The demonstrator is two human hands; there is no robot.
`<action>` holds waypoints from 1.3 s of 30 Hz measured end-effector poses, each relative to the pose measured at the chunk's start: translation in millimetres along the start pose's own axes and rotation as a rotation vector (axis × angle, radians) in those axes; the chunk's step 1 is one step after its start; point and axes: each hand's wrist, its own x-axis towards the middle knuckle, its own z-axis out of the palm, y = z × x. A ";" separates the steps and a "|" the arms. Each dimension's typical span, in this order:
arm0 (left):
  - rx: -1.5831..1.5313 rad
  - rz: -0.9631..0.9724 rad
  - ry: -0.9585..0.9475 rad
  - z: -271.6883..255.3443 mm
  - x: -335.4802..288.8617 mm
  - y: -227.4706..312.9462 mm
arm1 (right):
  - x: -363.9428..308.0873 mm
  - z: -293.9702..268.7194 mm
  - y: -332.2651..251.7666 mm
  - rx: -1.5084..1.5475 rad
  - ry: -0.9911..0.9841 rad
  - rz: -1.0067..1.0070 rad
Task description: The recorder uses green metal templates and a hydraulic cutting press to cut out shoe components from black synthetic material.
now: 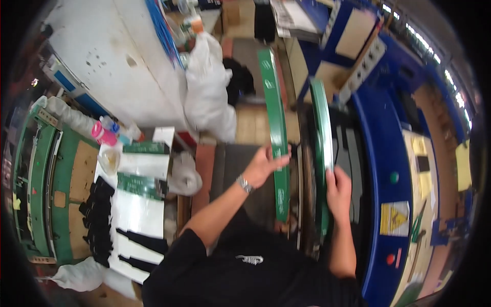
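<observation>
Near the middle, my left hand (pixel 263 166) is closed around the edge of a long, narrow green bar (pixel 277 128) with white markings, which stands up away from me. My right hand (pixel 338 189) grips a second long green bar (pixel 317 107) with a shiny, pale edge, beside the first and apart from it. The second bar is over the near side of a blue machine (pixel 378 169). Dark grey strips (pixel 350 158) lie on the machine's black bed, just beyond my right hand. What the fingers hide of each bar I cannot make out.
At the left, a white table (pixel 138 215) carries black fabric-like pieces (pixel 97 220), green marked blocks (pixel 137 185) and a pink bottle (pixel 104 134). A green machine (pixel 43 189) stands beyond it. White sacks (pixel 207 87) lean by the pale wall. A yellow warning label (pixel 395 219) is on the blue machine.
</observation>
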 end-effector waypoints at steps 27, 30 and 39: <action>-0.415 0.077 0.218 -100.6 5.0 5.4 | 112.5 210.0 -69.9 0.006 -0.207 -0.068; -0.418 0.064 0.273 -122.7 16.7 6.5 | 132.2 230.0 -68.6 0.018 -0.260 -0.066; -0.380 0.076 0.487 -158.1 55.1 -13.0 | 187.3 277.4 -12.8 0.372 -0.581 0.042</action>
